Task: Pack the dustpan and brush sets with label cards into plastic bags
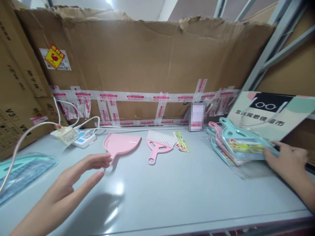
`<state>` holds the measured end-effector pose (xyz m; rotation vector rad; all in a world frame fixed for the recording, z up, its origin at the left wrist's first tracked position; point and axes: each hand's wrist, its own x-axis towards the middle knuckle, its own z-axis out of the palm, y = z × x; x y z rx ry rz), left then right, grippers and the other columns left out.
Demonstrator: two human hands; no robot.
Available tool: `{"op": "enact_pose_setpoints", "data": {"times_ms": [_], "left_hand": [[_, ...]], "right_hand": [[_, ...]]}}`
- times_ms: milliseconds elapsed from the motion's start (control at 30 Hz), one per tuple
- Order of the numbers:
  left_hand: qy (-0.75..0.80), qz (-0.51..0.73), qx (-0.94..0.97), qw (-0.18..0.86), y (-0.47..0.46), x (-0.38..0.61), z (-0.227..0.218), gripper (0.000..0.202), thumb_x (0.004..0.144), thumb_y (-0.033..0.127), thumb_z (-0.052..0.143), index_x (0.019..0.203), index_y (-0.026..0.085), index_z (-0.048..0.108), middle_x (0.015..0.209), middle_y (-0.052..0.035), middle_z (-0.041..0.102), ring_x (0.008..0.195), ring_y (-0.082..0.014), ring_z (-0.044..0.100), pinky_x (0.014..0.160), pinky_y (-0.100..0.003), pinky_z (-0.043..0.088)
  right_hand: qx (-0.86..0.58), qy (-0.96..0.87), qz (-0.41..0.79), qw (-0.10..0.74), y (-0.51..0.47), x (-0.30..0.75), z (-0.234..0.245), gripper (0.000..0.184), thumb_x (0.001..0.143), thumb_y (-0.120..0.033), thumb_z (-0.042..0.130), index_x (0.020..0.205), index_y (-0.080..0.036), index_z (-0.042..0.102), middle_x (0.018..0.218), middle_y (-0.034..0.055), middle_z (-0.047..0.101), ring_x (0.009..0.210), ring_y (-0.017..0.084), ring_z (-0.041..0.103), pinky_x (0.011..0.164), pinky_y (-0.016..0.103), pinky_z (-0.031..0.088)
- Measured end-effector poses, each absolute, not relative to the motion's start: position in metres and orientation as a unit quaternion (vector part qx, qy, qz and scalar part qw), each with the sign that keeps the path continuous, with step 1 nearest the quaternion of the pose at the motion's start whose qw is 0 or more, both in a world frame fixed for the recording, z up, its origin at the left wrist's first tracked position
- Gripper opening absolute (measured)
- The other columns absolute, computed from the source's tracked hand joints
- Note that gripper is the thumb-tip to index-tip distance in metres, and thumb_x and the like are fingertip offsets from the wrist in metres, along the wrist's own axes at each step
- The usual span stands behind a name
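Note:
My left hand (pixel 73 178) reaches over the grey table (pixel 172 190) with fingers stretched out, holding nothing; its fingertips are just short of the handle of a pink dustpan (pixel 121 143). A pink hand brush (pixel 159 145) lies to the right of the dustpan, with a small printed card (pixel 181 141) beside it. My right hand (pixel 286 160) rests at the right on a stack of packaged teal and pink dustpan sets (pixel 237 142), fingers curled onto the stack's near edge.
A torn cardboard wall with red-and-white tape (pixel 147 65) backs the table. A white power strip with cables (pixel 73 136) sits at back left. A bagged teal item (pixel 22 170) lies at far left. A printed sign (pixel 270 113) and metal shelving (pixel 270 49) stand at right.

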<state>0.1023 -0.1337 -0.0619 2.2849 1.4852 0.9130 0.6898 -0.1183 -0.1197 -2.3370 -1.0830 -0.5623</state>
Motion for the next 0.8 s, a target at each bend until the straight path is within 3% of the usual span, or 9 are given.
{"op": "enact_pose_setpoints", "data": {"times_ms": [133,300,433,567,667,800], "left_hand": [[0.570,0.360,0.719,0.168,-0.147,0.111,-0.074,0.026,0.085,0.048,0.047,0.105,0.035,0.057,0.104,0.0072,0.065,0.101,-0.0184,0.059,0.093,-0.034,0.045],[0.601,0.396,0.665,0.201,-0.158,0.119,-0.080,0.024,0.085,0.052,0.045,0.099,0.037,0.057,0.101,0.0103,0.064,0.102,-0.0183,0.056,0.095,-0.036,0.041],[0.602,0.395,0.665,0.199,-0.157,0.111,-0.089,0.026,0.084,0.051,0.044,0.100,0.035,0.057,0.103,0.0066,0.064,0.103,-0.0216,0.056,0.095,-0.039,0.041],[0.610,0.388,0.667,0.178,-0.150,0.099,-0.104,0.033,0.081,0.055,0.045,0.098,0.033,0.062,0.103,0.0022,0.066,0.103,-0.0224,0.059,0.089,-0.032,0.048],[0.605,0.385,0.679,0.158,-0.145,0.094,-0.108,0.034,0.079,0.057,0.046,0.091,0.033,0.067,0.100,0.0022,0.068,0.098,-0.0219,0.062,0.086,-0.029,0.050],[0.635,0.386,0.655,0.133,-0.141,0.092,-0.101,0.045,0.079,0.064,0.038,0.088,0.032,0.069,0.101,0.0013,0.069,0.100,-0.0249,0.061,0.091,-0.038,0.048]], "right_hand": [[-0.863,-0.403,-0.188,0.240,-0.119,0.672,-0.117,0.068,0.089,-0.048,0.028,0.123,0.007,0.048,0.118,0.0391,0.041,0.116,0.047,0.042,0.076,0.048,0.036],[-0.833,-0.423,-0.217,0.282,-0.121,0.680,-0.123,0.061,0.089,-0.043,0.034,0.115,0.008,0.053,0.106,0.0336,0.050,0.119,0.039,0.040,0.088,0.041,0.033],[-0.798,-0.453,-0.246,0.312,-0.115,0.701,-0.137,0.049,0.085,-0.036,0.038,0.105,0.003,0.059,0.090,0.0238,0.054,0.107,0.032,0.046,0.086,0.036,0.036],[-0.770,-0.455,-0.286,0.345,-0.108,0.721,-0.152,0.035,0.076,-0.035,0.041,0.087,-0.011,0.062,0.079,0.0160,0.050,0.096,0.034,0.047,0.081,0.042,0.038],[-0.759,-0.453,-0.305,0.354,-0.106,0.727,-0.157,0.032,0.073,-0.039,0.039,0.083,-0.016,0.060,0.080,0.0154,0.050,0.094,0.036,0.047,0.079,0.045,0.036],[-0.741,-0.455,-0.318,0.379,-0.106,0.730,-0.156,0.031,0.071,-0.040,0.037,0.081,-0.019,0.058,0.079,0.0174,0.054,0.095,0.037,0.047,0.079,0.047,0.035]]}}
